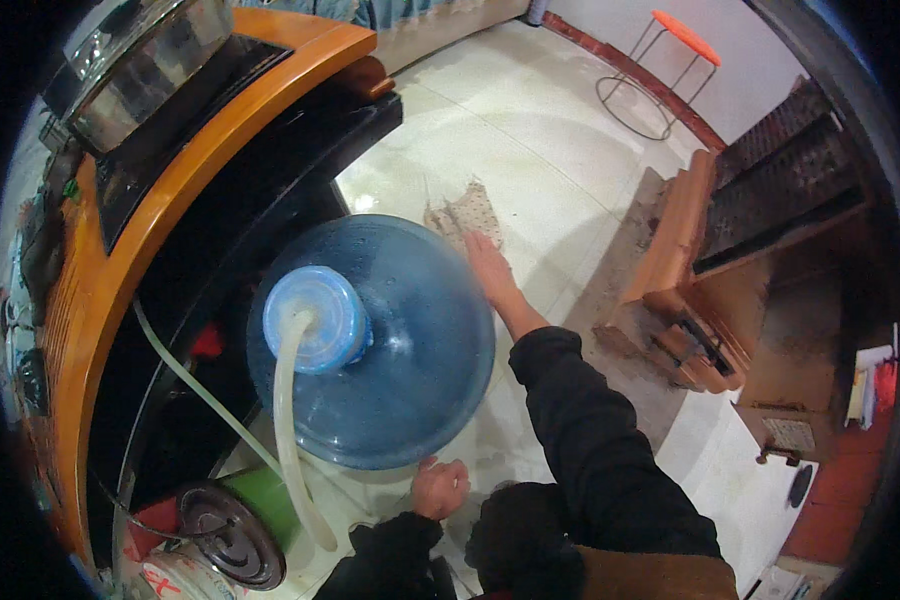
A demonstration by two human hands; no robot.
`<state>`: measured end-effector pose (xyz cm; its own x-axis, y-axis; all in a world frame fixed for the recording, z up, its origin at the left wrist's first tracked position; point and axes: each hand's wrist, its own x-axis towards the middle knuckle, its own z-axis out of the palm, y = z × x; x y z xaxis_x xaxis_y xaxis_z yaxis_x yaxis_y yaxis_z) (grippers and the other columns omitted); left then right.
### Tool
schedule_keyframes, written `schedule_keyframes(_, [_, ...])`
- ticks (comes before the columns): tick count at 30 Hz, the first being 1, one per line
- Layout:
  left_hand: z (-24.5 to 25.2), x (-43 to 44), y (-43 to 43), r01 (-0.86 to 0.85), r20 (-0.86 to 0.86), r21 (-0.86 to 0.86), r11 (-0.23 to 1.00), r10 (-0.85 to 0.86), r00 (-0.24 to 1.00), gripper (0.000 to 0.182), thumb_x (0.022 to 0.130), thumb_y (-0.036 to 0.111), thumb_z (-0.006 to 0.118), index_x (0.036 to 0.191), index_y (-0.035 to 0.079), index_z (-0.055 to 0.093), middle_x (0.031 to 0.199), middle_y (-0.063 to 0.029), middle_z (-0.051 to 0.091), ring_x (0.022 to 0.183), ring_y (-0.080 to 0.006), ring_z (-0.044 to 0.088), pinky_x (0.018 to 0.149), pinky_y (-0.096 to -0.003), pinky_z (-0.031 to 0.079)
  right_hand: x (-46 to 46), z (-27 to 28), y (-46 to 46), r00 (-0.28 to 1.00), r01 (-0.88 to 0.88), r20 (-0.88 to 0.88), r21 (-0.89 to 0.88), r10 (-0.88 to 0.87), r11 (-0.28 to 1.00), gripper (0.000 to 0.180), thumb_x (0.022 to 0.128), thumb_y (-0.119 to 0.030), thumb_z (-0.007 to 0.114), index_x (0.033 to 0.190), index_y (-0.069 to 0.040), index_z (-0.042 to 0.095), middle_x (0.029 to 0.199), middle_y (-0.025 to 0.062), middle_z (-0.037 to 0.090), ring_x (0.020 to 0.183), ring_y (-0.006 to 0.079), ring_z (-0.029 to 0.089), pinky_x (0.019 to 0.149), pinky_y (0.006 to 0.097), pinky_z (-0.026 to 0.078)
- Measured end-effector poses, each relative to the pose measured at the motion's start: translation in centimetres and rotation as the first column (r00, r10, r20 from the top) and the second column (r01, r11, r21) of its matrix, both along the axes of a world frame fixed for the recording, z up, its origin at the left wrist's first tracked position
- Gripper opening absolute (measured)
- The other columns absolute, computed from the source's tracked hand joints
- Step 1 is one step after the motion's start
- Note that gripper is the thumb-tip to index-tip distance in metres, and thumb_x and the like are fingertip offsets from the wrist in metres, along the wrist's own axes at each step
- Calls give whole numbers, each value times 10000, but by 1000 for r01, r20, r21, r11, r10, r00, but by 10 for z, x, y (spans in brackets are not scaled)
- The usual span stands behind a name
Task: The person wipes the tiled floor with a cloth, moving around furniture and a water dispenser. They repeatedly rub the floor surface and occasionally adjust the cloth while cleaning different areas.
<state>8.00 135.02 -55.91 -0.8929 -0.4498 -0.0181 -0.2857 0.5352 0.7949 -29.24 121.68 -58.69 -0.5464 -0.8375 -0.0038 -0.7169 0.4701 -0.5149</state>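
Observation:
In the middle stands a large blue plastic water bottle [427, 337], its blue cap [319, 315] facing up at me. A pale flexible hose [289, 405] comes out of the cap and hangs down toward the floor. My right hand [491, 270] is at the bottle's far right side, fingers extended, beside a patterned beige cloth [472, 210]; whether it holds the cloth I cannot tell. Near the bottle's lower edge is my left hand [440, 487], its fingers curled, with nothing visible in it.
A wooden-edged table [172, 172] with a black lower shelf curves along the left. A green bin [259, 495] with a dark brown lid lies below it. Wooden furniture [667, 300] stands right, and an orange-topped stool [686, 37] at the back.

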Motion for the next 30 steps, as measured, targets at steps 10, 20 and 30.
schedule_keyframes(10, [-18,-17,25,-199,89,145,969,187,978,118,795,207,668,823,95,639,708,-89,654,708,-328,607,721,-447,478,58,-29,92,991,16,-134,130,1,991,259,826,-241,649,1010,-60,633,969,144,612,995,363,568,836,478,472])
schedule_keyframes(20, [-41,-18,28,-110,235,166,980,69,970,131,789,214,659,812,85,653,709,-108,669,704,-340,636,692,-450,508,65,28,228,656,200,732,69,-186,977,354,843,-57,623,1196,-35,625,1089,76,672,985,161,614,849,328,493])
schedule_keyframes(30, [-54,-36,26,-223,273,218,950,160,948,128,797,203,658,873,100,648,776,-73,691,744,-292,642,725,-437,498,-162,19,150,920,316,-165,-228,-356,921,476,889,14,481,1344,-109,551,1347,182,491,1220,359,487,1019,399,412])
